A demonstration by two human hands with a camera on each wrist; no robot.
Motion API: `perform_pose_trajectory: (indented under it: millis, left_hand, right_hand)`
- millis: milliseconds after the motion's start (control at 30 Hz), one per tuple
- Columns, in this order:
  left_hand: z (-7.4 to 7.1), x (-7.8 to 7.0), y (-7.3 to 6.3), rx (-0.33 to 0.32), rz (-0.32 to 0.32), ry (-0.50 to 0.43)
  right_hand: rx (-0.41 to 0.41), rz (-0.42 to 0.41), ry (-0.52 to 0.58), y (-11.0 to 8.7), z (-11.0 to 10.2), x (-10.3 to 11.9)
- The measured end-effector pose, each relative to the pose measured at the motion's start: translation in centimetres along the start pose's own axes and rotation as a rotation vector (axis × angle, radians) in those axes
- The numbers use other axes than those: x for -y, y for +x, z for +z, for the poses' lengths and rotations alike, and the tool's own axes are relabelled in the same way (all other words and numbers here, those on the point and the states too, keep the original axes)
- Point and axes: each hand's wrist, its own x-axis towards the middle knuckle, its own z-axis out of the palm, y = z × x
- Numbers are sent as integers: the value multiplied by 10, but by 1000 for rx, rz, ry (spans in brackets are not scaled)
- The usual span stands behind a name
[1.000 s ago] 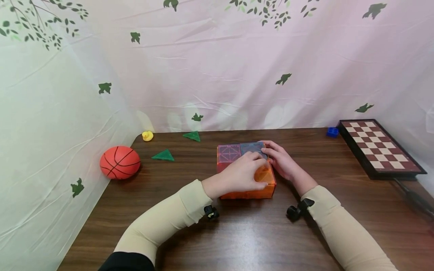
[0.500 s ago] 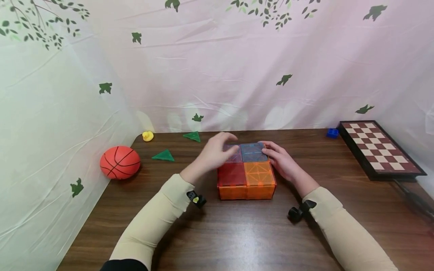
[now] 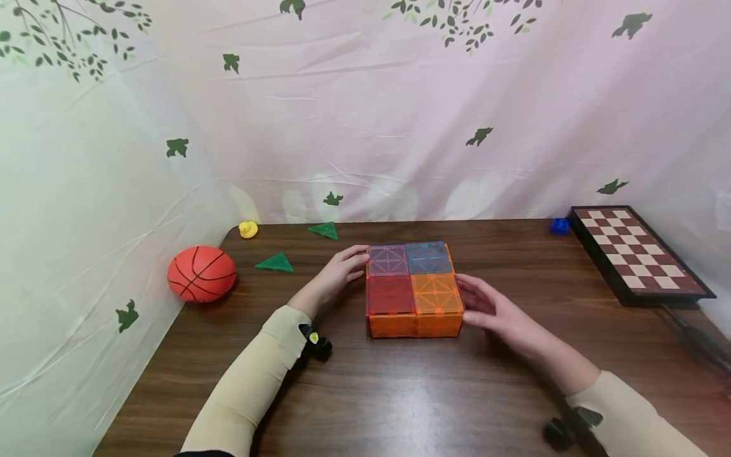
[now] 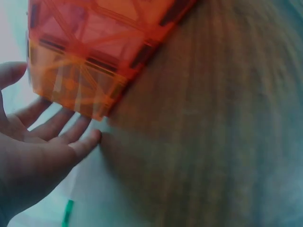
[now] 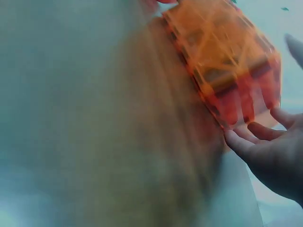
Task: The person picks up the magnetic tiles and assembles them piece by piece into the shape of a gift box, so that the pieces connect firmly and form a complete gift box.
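Note:
A low box (image 3: 394, 327) of see-through magnetic tiles stands on the table in the head view. Its top has a purple tile (image 3: 387, 260), a blue tile (image 3: 428, 258), a red tile (image 3: 391, 295) and an orange tile (image 3: 437, 294). On the box's left side, my left hand (image 3: 335, 274) rests its fingertips near the back corner. My right hand (image 3: 508, 317) is at the right side, fingers spread along the wall. Both wrist views show extended fingers against the box walls, the left hand (image 4: 42, 146) with its thumb apart and the right hand (image 5: 279, 156) likewise.
Two green triangular tiles (image 3: 276, 261) lie left of the box. Beyond them are a yellow rubber duck (image 3: 248, 230) and an orange basketball (image 3: 202, 273). A chessboard (image 3: 634, 251) and a small blue block (image 3: 559, 226) are at the back right. A fabric curtain (image 3: 371, 114) borders the table.
My left hand has gone from above the box top leftwards and down to its left side. The right hand has left the back right corner and come nearer along the right side.

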Motion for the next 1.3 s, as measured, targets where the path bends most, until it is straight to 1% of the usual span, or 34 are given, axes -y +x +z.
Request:
perform_pose_trajectory:
  millis: [67,167,233,300,367,467,567,633,733,800,967,1067,1200,1300]
  left_hand:
    - [-1,3,-1,3,9,-45]
    - [-2,6,-3,-2,14,-71]
    - [-2,8,-5,-4,12,-83]
    - [-2,9,-8,-8,14,-93]
    - [-3,11,-12,-15,17,-94]
    - [-3,13,-24,-29,27,-72]
    - [-3,15,-39,-40,33,-43]
    - [-2,16,-51,-44,35,-33]
    - [2,17,-69,-41,34,-25]
    - [7,17,-81,-36,36,-22]
    - [22,20,-108,-28,41,-36]
    - [32,21,-124,-18,37,-51]
    - [43,21,-138,15,18,-57]
    - [45,20,-139,23,6,-48]
  right_hand:
    - [-7,-19,-58,-5,5,-1]
    - [-49,-33,-131,-6,11,-3]
    - [-78,-27,-174,-5,11,-3]
    - [-91,-20,-192,-4,8,-3]
    - [-82,-11,-179,-2,4,-4]
    - [-62,14,-150,1,-5,-4]
    - [-41,40,-109,4,-14,-3]
    - [-41,73,-60,7,-19,-3]
    - [-64,97,6,12,-26,-3]
    - [-87,100,36,16,-29,-4]
    - [-138,76,32,28,-35,-10]
    - [-151,63,23,36,-37,-11]
    - [-155,62,7,43,-38,-10]
    - [-150,85,-1,44,-36,-7]
